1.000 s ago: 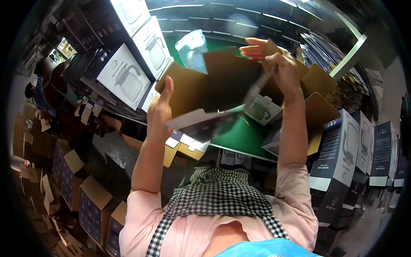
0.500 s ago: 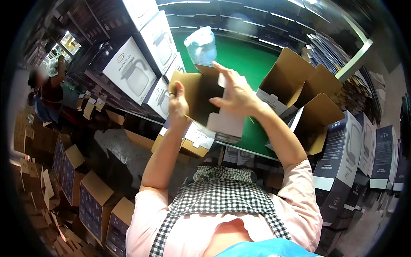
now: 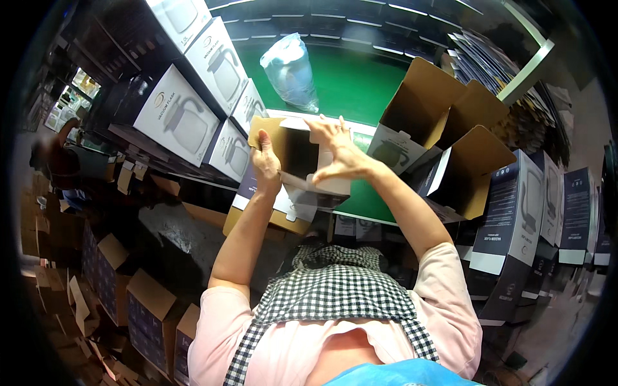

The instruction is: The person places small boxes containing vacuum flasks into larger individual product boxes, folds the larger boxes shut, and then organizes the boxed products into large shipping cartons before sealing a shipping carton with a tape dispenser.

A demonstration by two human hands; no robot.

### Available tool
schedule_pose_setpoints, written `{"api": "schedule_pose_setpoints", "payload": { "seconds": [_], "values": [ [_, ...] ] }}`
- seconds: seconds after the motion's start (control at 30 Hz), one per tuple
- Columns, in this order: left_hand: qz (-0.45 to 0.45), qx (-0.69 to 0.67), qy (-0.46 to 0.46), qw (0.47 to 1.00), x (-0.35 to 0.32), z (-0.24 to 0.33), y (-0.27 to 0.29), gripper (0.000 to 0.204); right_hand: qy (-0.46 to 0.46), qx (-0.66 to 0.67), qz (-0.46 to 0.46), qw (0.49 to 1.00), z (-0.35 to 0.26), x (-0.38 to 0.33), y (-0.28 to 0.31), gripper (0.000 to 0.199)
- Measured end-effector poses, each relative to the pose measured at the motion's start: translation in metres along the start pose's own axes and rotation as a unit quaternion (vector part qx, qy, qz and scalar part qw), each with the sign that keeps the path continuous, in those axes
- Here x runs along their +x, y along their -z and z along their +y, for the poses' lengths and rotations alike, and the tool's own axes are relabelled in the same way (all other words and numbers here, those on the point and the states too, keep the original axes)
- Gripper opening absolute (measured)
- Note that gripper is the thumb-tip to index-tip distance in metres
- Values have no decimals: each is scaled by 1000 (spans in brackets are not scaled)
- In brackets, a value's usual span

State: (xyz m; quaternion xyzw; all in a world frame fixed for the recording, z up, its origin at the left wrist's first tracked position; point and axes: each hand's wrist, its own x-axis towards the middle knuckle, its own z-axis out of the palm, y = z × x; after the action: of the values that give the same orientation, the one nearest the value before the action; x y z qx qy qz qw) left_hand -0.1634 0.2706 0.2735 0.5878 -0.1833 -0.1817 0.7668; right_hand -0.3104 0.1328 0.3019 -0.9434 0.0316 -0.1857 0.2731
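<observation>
An open carton (image 3: 296,154) with a brown inside and white outer flaps is in front of me at the near edge of the green table. My left hand (image 3: 266,166) grips its left wall, thumb on the brown inner side. Over its right side, my right hand (image 3: 339,153) has its fingers spread, thumb pointing toward the opening. Whether those fingertips touch the carton I cannot tell. Beyond the carton, a bluish item in a clear plastic bag (image 3: 291,74) stands on the green table (image 3: 351,93). The carton's bottom is in shadow.
Two open cartons (image 3: 418,106) (image 3: 467,174) stand to the right. Stacked printed boxes (image 3: 177,116) rise on the left. Flattened cartons (image 3: 486,67) lean at the back right. More boxes (image 3: 508,212) stand at the right, brown cartons (image 3: 151,302) at the lower left. A person (image 3: 64,157) is at the far left.
The carton sits slightly lower in view, and the bagged item shows more fully behind it. My right hand's fingers have spread wider; my left hand keeps its grip.
</observation>
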Motion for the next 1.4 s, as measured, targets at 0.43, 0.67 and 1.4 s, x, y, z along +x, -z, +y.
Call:
{"api": "schedule_pose_setpoints", "payload": {
  "seconds": [0.43,0.67,1.4],
  "values": [
    [-6,211,11,977,-6,12,0,62,-67,-77,135,986,-8,-21,-28,30],
    [-293,477,-48,827,25,17,-21,98,-135,187,386,893,-2,-28,-41,35],
    [-217,160,182,945,-60,-12,121,36,-55,271,330,902,-71,-157,-115,97]
  ]
}}
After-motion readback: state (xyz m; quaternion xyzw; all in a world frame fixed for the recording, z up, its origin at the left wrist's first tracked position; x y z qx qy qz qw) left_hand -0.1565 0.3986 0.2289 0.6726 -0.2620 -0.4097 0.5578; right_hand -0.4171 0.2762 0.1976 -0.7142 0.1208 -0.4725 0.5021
